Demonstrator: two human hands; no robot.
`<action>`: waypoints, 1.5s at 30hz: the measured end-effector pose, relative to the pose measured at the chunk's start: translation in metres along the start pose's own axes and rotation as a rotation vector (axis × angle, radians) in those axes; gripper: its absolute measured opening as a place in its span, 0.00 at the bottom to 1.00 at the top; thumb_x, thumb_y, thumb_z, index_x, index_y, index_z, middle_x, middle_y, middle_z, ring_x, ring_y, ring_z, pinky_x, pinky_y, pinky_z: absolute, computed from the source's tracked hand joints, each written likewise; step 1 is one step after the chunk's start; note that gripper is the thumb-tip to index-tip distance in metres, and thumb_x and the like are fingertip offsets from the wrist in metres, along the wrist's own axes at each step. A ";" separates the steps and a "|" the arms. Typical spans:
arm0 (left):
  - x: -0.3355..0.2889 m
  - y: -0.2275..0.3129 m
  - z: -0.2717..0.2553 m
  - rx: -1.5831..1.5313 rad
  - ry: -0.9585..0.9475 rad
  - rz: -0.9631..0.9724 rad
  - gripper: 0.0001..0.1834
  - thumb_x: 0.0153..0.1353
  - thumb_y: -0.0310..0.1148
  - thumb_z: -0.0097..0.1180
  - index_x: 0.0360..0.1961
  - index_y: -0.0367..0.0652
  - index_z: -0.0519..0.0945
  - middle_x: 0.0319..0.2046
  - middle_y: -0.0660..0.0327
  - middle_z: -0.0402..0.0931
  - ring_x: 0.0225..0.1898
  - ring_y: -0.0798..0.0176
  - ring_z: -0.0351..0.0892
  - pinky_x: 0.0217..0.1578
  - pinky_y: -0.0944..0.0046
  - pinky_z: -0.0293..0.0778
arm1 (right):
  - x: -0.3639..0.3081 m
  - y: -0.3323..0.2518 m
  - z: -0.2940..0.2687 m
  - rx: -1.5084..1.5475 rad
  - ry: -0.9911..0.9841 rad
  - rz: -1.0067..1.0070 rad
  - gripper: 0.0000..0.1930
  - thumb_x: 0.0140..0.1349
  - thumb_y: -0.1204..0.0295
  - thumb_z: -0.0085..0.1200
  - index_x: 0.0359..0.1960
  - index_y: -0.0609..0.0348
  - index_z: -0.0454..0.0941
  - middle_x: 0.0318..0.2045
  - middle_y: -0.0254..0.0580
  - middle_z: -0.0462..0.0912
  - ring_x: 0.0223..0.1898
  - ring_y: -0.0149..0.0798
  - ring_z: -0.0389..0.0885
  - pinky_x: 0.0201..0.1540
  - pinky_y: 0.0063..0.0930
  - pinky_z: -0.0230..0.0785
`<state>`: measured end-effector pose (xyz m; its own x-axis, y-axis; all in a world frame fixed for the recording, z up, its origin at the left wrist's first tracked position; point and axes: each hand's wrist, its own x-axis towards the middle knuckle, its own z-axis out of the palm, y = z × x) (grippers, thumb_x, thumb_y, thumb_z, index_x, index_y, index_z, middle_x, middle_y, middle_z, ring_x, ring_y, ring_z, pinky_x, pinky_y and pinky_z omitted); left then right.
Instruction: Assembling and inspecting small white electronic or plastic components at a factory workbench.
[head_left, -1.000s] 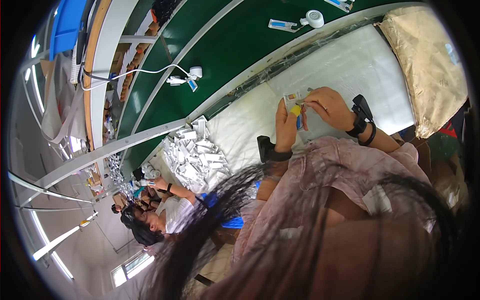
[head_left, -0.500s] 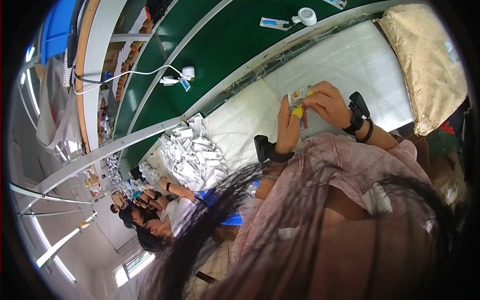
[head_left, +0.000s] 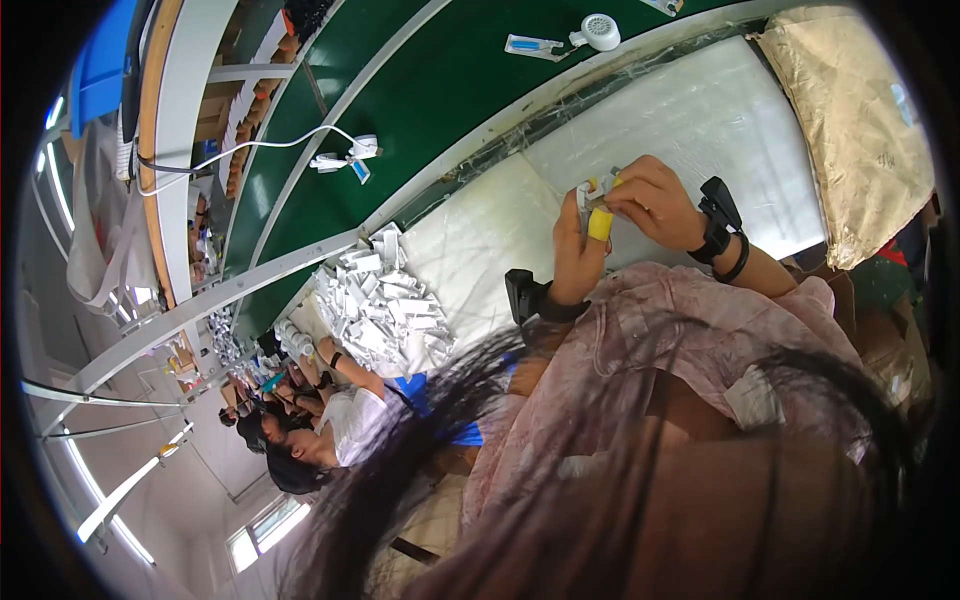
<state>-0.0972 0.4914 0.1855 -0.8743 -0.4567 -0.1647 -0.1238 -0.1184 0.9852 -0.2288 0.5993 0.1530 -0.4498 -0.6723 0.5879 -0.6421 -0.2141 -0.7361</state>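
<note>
Close together over the pale work surface (head_left: 480, 235), my two hands meet at a small whitish plastic part (head_left: 584, 192). My left hand (head_left: 578, 255) grips it from the near left side, with a yellow covering (head_left: 600, 223) showing at the thumb. On the other side, the bent fingers of my right hand (head_left: 660, 205) pinch at the same part. Another bit of yellow shows by the right fingertips. The fingers hide most of the part, so its exact kind is unclear. A black strapped device sits on each wrist.
A heap of white plastic pieces (head_left: 385, 310) lies to the left. On the green conveyor belt (head_left: 430, 110) are a small white fan-like device (head_left: 600, 33) and a corded white assembly (head_left: 360, 148). Brown paper (head_left: 850, 130) covers the right end. Co-workers (head_left: 345, 430) sit at left.
My fingers have shifted slightly around the part, and more of the yellow at my left thumb shows. The belt items appear a little farther left. The nearest co-worker has moved slightly.
</note>
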 end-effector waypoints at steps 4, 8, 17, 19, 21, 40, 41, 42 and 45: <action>0.001 0.000 0.002 0.102 0.004 -0.017 0.15 0.68 0.32 0.45 0.53 0.35 0.67 0.22 0.67 0.67 0.19 0.76 0.64 0.19 0.73 0.62 | -0.002 0.003 -0.002 -0.001 0.000 -0.010 0.11 0.47 0.80 0.63 0.33 0.58 0.79 0.32 0.41 0.75 0.32 0.45 0.74 0.34 0.34 0.66; 0.002 -0.001 0.003 0.083 0.034 -0.001 0.15 0.68 0.32 0.45 0.52 0.35 0.67 0.19 0.68 0.65 0.18 0.76 0.63 0.19 0.73 0.61 | -0.002 0.004 -0.002 -0.003 -0.020 0.000 0.10 0.49 0.79 0.62 0.34 0.56 0.79 0.33 0.40 0.76 0.33 0.45 0.73 0.35 0.34 0.67; 0.004 -0.013 -0.002 0.222 0.026 0.006 0.13 0.70 0.30 0.43 0.51 0.35 0.69 0.27 0.64 0.73 0.21 0.75 0.67 0.20 0.74 0.64 | -0.006 0.006 0.004 0.001 -0.020 0.053 0.11 0.46 0.81 0.62 0.33 0.59 0.78 0.32 0.43 0.75 0.33 0.47 0.74 0.35 0.35 0.67; 0.007 -0.024 -0.005 0.318 0.036 0.078 0.12 0.70 0.30 0.43 0.50 0.36 0.70 0.26 0.64 0.72 0.20 0.75 0.66 0.19 0.74 0.63 | -0.007 0.008 0.006 -0.007 -0.029 0.075 0.11 0.46 0.81 0.62 0.33 0.59 0.78 0.32 0.43 0.75 0.34 0.47 0.74 0.35 0.36 0.68; 0.008 -0.031 -0.006 0.316 0.039 0.060 0.12 0.70 0.29 0.43 0.50 0.36 0.70 0.26 0.64 0.72 0.19 0.76 0.66 0.19 0.74 0.63 | -0.008 0.011 0.006 -0.052 -0.071 0.075 0.11 0.46 0.81 0.62 0.33 0.60 0.78 0.32 0.44 0.76 0.34 0.47 0.74 0.35 0.36 0.68; 0.029 -0.021 0.001 0.189 -0.030 -0.177 0.11 0.69 0.33 0.46 0.45 0.37 0.70 0.21 0.67 0.67 0.20 0.75 0.63 0.19 0.72 0.61 | 0.003 0.033 -0.005 -0.035 -0.159 -0.016 0.11 0.47 0.76 0.64 0.33 0.56 0.79 0.30 0.41 0.77 0.32 0.46 0.76 0.33 0.34 0.70; 0.028 -0.022 0.001 0.187 -0.030 -0.181 0.11 0.69 0.33 0.46 0.45 0.37 0.70 0.21 0.67 0.67 0.20 0.75 0.63 0.19 0.72 0.61 | 0.002 0.032 -0.004 -0.047 -0.143 -0.017 0.11 0.47 0.76 0.64 0.33 0.56 0.79 0.30 0.41 0.77 0.32 0.45 0.76 0.33 0.34 0.70; 0.026 -0.024 0.000 0.193 -0.040 -0.155 0.11 0.69 0.31 0.44 0.47 0.36 0.70 0.23 0.66 0.69 0.20 0.75 0.65 0.19 0.73 0.62 | 0.002 0.031 -0.004 -0.059 -0.128 -0.019 0.11 0.47 0.76 0.64 0.33 0.56 0.79 0.30 0.40 0.76 0.32 0.45 0.76 0.33 0.34 0.70; 0.022 -0.025 -0.003 0.230 -0.044 -0.106 0.11 0.70 0.29 0.43 0.49 0.35 0.71 0.24 0.65 0.72 0.20 0.76 0.67 0.19 0.74 0.64 | 0.000 0.029 -0.001 -0.046 -0.107 -0.061 0.12 0.47 0.77 0.65 0.35 0.59 0.78 0.30 0.43 0.74 0.30 0.46 0.74 0.30 0.35 0.67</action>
<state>-0.1123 0.4815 0.1569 -0.8699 -0.4126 -0.2701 -0.3147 0.0426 0.9482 -0.2485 0.5939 0.1324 -0.3417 -0.7313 0.5903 -0.6949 -0.2263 -0.6826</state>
